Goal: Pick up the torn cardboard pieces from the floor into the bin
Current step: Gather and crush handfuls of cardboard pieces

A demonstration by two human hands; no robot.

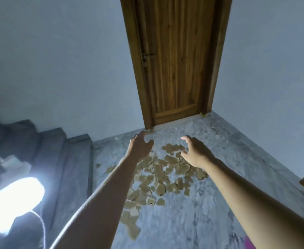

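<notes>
**Both hands empty above the cardboard pieces**

Two bare arms reach forward over the grey floor [210, 212]. The left hand [141, 143] has its fingers spread and slightly bent, and it holds nothing; it is a little blurred. The right hand [195, 152] is also empty, with the thumb and the fingers apart in a loose curve.

The torn cardboard pieces [161, 177] lie scattered on the floor in one wide brown patch. The far end of the patch is between the two hands, and most of it is nearer to the person, between the two forearms. The left forearm covers part of its left side. The fingertips of the right hand are over its far right edge; I cannot tell if they touch a piece.

Behind the hands there is a closed wooden door [174, 60] in a pale wall [57, 69]. At the left are grey stairs [72, 159] and a very bright lamp [13, 200].
</notes>
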